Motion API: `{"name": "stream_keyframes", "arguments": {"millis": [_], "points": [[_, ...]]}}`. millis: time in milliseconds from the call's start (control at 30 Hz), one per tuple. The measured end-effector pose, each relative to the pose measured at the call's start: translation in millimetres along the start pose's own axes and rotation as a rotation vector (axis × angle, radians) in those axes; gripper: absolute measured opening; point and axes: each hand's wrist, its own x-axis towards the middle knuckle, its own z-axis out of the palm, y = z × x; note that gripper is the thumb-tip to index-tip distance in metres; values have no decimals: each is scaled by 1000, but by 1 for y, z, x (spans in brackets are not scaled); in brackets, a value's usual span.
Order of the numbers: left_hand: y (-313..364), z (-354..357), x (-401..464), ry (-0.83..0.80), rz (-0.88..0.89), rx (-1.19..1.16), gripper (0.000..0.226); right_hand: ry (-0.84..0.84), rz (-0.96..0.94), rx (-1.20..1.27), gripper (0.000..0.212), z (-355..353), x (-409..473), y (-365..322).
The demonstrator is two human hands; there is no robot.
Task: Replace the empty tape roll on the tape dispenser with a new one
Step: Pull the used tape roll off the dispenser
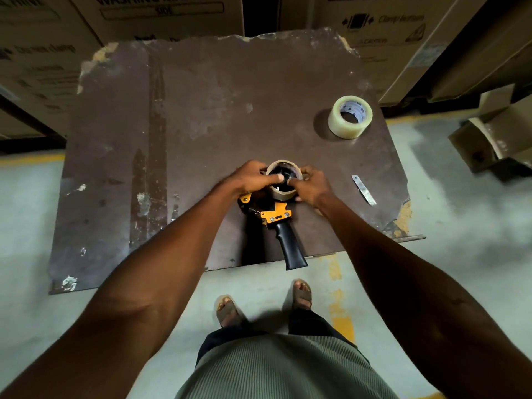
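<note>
Cardboard cartons wall off the far side at twelve o'clock, and below them lies a worn brown board, its far edge chipped and ragged and its corner at four o'clock broken away. Most of the board's left half, from nine round to eleven o'clock, is bare, scuffed surface. Pale concrete floor runs along both sides and under my feet.

The tape dispenser lies at the board's near edge at six o'clock, yellow frame flat on the wood, black handle pointing back toward me and just overhanging the edge. The empty tape roll, a thin brown core, sits on the black hub at the far end of the dispenser.

My left hand is closed on the core from nine o'clock, thumb reaching in over the rim onto the hub. My right hand clasps it from three o'clock, fingertips on the rim. Whether the core has come loose from the hub I cannot tell.

The new tape roll, clear tape on a printed core, rests tilted at two o'clock, well apart from the dispenser. A small metal blade lies flat at three o'clock, near my right hand but not touching it. An opened carton stands on the floor off the board's right edge; what it holds I cannot see.
</note>
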Motion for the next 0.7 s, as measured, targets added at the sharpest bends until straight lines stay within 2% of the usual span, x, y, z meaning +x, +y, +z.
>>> {"name": "stream_keyframes", "arguments": {"millis": [33,100,167,233,333,500,700], "points": [[-3,-5,-3,-93,47,-63,38,-60,-10,51,20,-3,-5,0],[-11,-14,-9,-224,121,-69,69,-178,-83,122,36,-11,-12,4],[-22,-15,-7,-233,149,-13,99,-261,-204,126,56,-17,-13,12],[-29,-10,-3,-185,140,2,112,-325,-303,62,69,-19,-14,18],[-31,-6,-4,-143,147,-8,115,-336,-402,29,75,-19,-17,19],[-32,-6,-3,-125,172,-7,105,-286,-456,30,73,-23,-18,18],[-29,-6,-4,-144,202,-2,100,-306,-497,50,72,-27,-20,15]]}}
